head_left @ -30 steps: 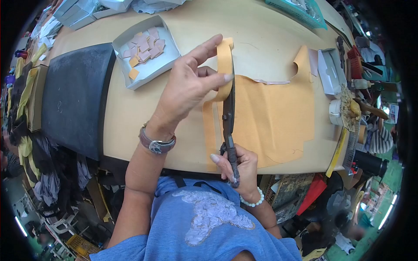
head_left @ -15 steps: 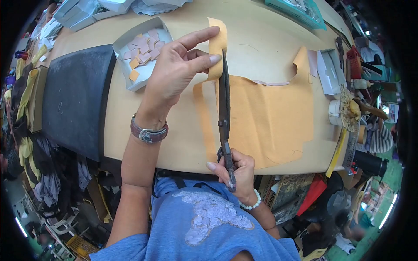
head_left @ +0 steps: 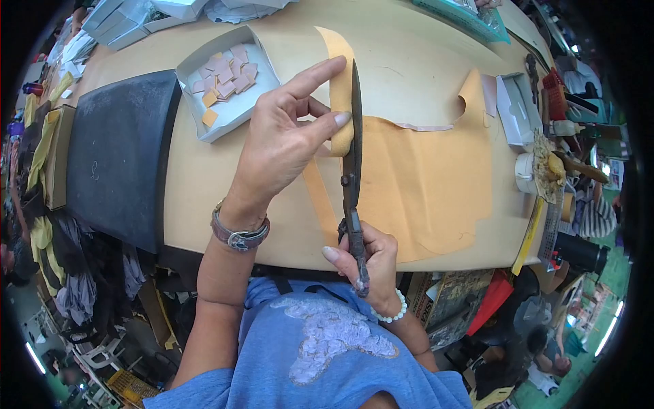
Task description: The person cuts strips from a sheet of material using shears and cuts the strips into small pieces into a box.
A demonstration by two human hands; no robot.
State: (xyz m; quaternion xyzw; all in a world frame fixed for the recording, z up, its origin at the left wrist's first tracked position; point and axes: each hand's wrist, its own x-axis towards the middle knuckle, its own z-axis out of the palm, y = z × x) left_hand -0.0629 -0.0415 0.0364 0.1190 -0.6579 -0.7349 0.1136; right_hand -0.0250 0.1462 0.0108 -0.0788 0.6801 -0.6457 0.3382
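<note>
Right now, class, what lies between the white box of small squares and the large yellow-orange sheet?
In the head view, the left hand lies between them, pinching a yellow-orange strip beside the scissors.

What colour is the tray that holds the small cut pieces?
The tray is white, seen best in the head view.

Scissors: dark, worn metal, dull along the blades, with rough, pale-flecked wrapping on the handle. Strip beside the scissors: orange, matt and smooth, pliable as leather or cloth. Sheet right of the scissors: the same matt orange, gently creased. Open box left of the scissors: smooth white card. Board farther left of the scissors: black, matt, lightly scuffed. Basket beyond the scissors, upper right: green plastic.
</note>
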